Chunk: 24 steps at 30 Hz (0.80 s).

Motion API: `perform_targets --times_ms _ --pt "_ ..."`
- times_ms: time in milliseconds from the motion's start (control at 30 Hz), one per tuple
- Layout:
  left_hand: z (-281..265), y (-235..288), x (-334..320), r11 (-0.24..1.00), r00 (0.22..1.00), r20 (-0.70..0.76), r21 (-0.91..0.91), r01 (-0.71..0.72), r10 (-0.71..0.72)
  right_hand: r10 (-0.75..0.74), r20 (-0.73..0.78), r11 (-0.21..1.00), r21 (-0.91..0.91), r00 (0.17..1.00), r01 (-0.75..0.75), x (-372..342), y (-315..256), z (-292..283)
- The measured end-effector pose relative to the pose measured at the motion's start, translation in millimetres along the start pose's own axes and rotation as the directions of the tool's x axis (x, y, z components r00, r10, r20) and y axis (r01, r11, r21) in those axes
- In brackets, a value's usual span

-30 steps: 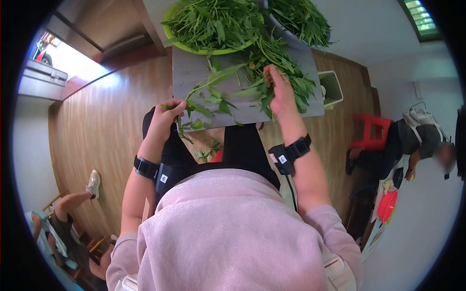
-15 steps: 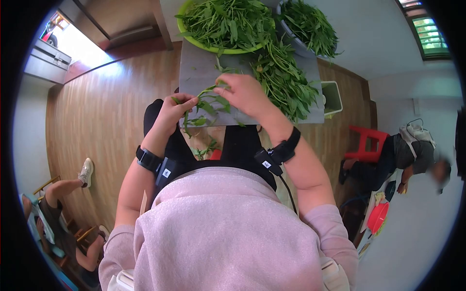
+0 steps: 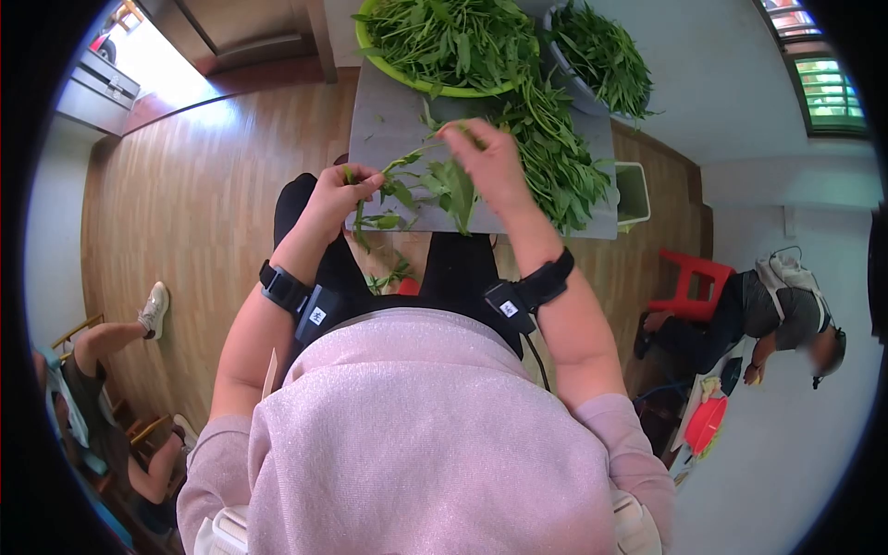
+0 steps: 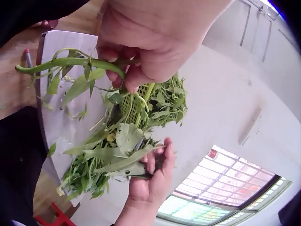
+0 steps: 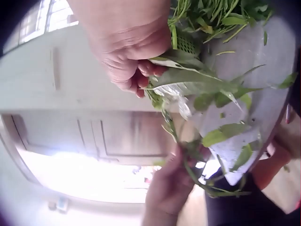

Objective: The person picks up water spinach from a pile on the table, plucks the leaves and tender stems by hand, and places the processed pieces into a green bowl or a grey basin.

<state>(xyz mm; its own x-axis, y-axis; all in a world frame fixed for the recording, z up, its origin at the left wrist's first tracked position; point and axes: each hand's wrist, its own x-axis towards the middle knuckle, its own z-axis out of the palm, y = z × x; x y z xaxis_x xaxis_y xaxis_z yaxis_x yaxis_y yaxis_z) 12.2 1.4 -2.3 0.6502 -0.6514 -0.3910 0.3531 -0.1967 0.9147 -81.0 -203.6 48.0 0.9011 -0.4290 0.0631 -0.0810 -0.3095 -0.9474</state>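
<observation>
Over the near left part of the table (image 3: 388, 111), my left hand (image 3: 340, 196) pinches a leafy water spinach stem (image 4: 61, 65) between thumb and fingers. Its thick green end sticks out past the fingers in the left wrist view. My right hand (image 3: 492, 166) is to the right of it, fingers curled, with long leaves (image 5: 193, 81) held in them; the leaves hang down toward the table. Beyond the right hand lies a large pile of the same greens (image 3: 560, 171). Loose leaves (image 5: 225, 134) are scattered on the tabletop beneath the hands.
At the table's far side stand a lime-green perforated basket (image 3: 370, 51) and a grey-blue basin (image 3: 562, 72), both heaped with greens. A pale bin (image 3: 636, 194) is beside the table's right edge. Seated people are at left and right, with a red stool (image 3: 689, 285) at right.
My right hand came from the pile leftward to the stem near my left hand, then drew back slightly to the right with leaves. The left hand keeps its pinch on the stem.
</observation>
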Motion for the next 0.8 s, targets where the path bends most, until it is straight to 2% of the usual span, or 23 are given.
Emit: perform_targets --times_ms 33,67,133,167,200,267,300,333,367,400,433,467,533,600,733,800 --pt "-2.5 -1.3 0.9 1.0 1.0 -0.013 -0.004 0.006 -0.006 0.12 0.034 0.978 0.166 0.992 -0.124 1.5 -7.7 -12.7" --pt "-6.0 -1.9 1.8 1.0 1.0 -0.013 -0.004 0.006 -0.006 0.12 0.034 0.978 0.166 0.992 -0.124 3.0 -9.7 -23.0" --pt "-11.7 -2.7 4.5 0.995 0.999 -0.004 -0.085 0.043 -0.043 0.18 0.021 0.894 0.414 0.984 -0.172 7.2 -11.9 -38.4" --pt "-11.7 -1.8 4.8 0.995 0.999 -0.001 -0.086 0.042 -0.042 0.175 -0.042 0.91 0.389 0.984 -0.145 8.4 -16.0 -41.2" --pt "-11.6 -0.2 4.4 0.994 0.999 0.004 -0.1 0.04 -0.04 0.175 -0.043 0.91 0.388 0.984 -0.145 9.1 -14.3 -44.9" --pt "-11.4 1.1 4.0 0.992 0.999 0.011 -0.117 0.04 -0.039 0.083 0.02 0.938 0.337 0.996 -0.085 9.9 -14.6 -49.6" --pt "-11.4 1.1 4.5 0.993 0.999 0.019 -0.114 0.042 -0.04 0.084 0.02 0.938 0.336 0.996 -0.086 9.0 -17.2 -47.5" --pt "-11.5 0.7 5.5 0.993 0.999 0.028 -0.11 0.047 -0.044 0.03 0.065 0.993 0.111 0.997 -0.037 7.6 -19.6 -42.5" --pt "-11.2 -0.6 6.1 0.993 0.998 0.03 -0.108 0.05 -0.047 -0.013 0.12 0.993 -0.116 0.993 0.027 6.0 -22.7 -36.2" --pt "-10.8 -2.1 7.6 0.995 0.998 0.039 -0.092 0.047 -0.044 -0.011 0.117 0.993 -0.115 0.993 0.024 6.8 -21.1 -30.9" --pt "-10.4 -2.7 8.7 0.996 0.998 0.049 -0.074 0.044 -0.04 -0.116 0.202 0.941 -0.292 0.972 0.173 8.4 -18.4 -25.2" --pt "-9.0 -1.8 8.8 0.996 0.998 0.052 -0.07 0.047 -0.043 -0.198 0.304 0.836 -0.443 0.932 0.323 9.2 -15.7 -19.8" --pt "-5.7 1.5 5.8 0.998 0.999 0.045 -0.052 0.031 -0.029 -0.197 0.32 0.793 -0.503 0.927 0.343 5.4 -12.2 -9.8" --pt "-5.6 4.9 3.9 0.999 0.998 0.052 -0.033 0.029 -0.027 -0.17 0.395 0.692 -0.604 0.903 0.395 4.5 -9.3 -4.6" --pt "-6.9 6.3 1.1 1.0 0.998 0.067 0.005 -0.002 0.001 -0.225 0.353 0.783 -0.489 0.908 0.384 6.9 1.1 -4.8" --pt "-9.8 3.1 3.6 1.0 0.998 0.066 0.017 0.0 -0.001 -0.125 0.117 0.971 -0.191 0.985 0.146 9.0 4.3 -8.1"
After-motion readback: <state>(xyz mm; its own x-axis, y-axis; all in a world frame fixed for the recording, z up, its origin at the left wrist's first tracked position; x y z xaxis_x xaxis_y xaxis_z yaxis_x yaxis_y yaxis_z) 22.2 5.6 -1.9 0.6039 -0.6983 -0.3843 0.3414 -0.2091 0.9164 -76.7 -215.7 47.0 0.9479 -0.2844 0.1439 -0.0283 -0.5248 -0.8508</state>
